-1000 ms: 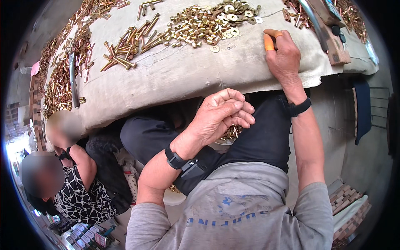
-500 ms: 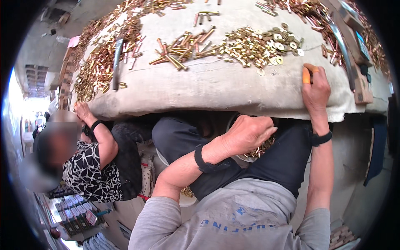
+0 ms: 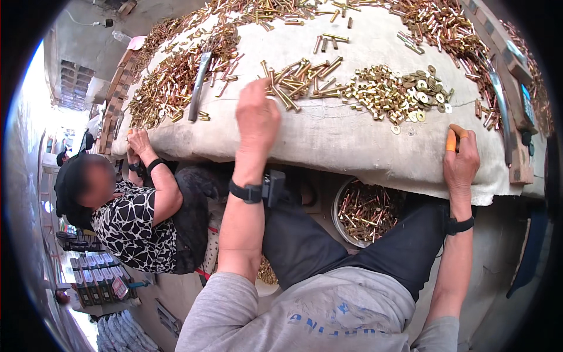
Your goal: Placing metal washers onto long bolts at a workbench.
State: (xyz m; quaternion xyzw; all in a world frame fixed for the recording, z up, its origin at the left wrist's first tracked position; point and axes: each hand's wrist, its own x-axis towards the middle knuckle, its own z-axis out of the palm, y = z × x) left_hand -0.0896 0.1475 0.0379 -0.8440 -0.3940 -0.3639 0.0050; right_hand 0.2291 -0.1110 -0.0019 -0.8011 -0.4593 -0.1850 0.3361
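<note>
My left hand (image 3: 258,117) reaches over the cloth-covered table at the left end of a small pile of brass-coloured bolts (image 3: 287,82). Its fingertips meet the pile's edge; most of the fingers are hidden behind the hand. My right hand (image 3: 461,159) rests by the table's front right edge, fingers curled, with orange covers on two of them. Whatever it may hold is hidden. Between the hands lie short brass sleeves (image 3: 375,91) and flat round washers (image 3: 427,94). Between my legs stands a round bucket (image 3: 338,218) of assembled-looking bolts (image 3: 369,212).
Large heaps of bolts lie at the back left (image 3: 170,76) and back right (image 3: 437,20). Metal strips stand by the left heap (image 3: 200,88) and right edge (image 3: 500,111). A wooden board (image 3: 521,161) borders the right. A co-worker (image 3: 138,220) sits at the left with hands at the table edge.
My left hand has moved from above the bucket up and left to the bolt pile, uncovering the bucket. My right hand stays by the table edge. The whole view has shifted.
</note>
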